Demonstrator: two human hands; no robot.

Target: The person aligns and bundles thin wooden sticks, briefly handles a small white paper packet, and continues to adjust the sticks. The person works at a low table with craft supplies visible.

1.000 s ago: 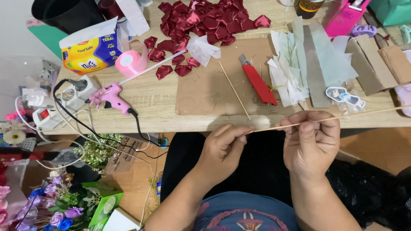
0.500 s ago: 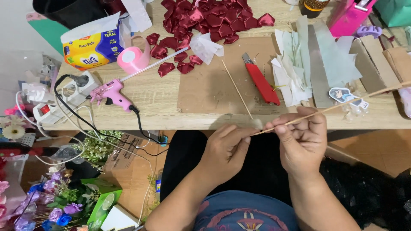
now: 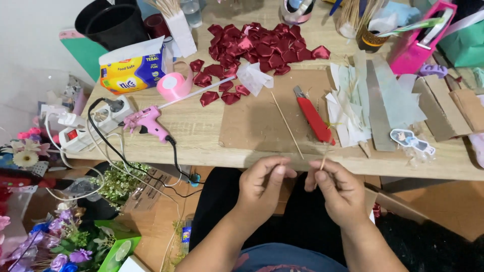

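Head view, left to right. Floor at far left: artificial flowers (image 3: 60, 242), purple and white. Bench's left edge: one white power strip (image 3: 83, 128), cables trailing off the edge. Beside it one pink glue gun (image 3: 146, 123), lying on its side, its cord running over the front edge. Behind it one pink ribbon roll (image 3: 174, 85) and one yellow-and-blue packet (image 3: 131, 70). Back left corner: one black bucket (image 3: 113, 22).

Centre back: a heap of dark red satin petals (image 3: 257, 48), too many and too overlapped to count. One brown cardboard sheet (image 3: 267, 118) lies at the front centre, with one loose bamboo skewer (image 3: 287, 126) on it and one red utility knife (image 3: 313, 118) at its right.

Below the front edge, over the lap: left hand (image 3: 262, 189), fingers curled, thumb and forefinger pressed together on what looks like one end of a thin skewer (image 3: 322, 162); the contact itself is not clear. Right hand (image 3: 340, 194) pinches that skewer, which stands upright and short above its fingers.

Right of the knife: pale paper strips (image 3: 353, 108), count unclear; one cut-out figure sticker (image 3: 411, 141) near the front edge; one pink caddy (image 3: 418, 43) at the back right.

Risks, judged: the thin skewer could snap or splinter under the pinch; the glue gun's cord could snag on a knee and drag the gun off.
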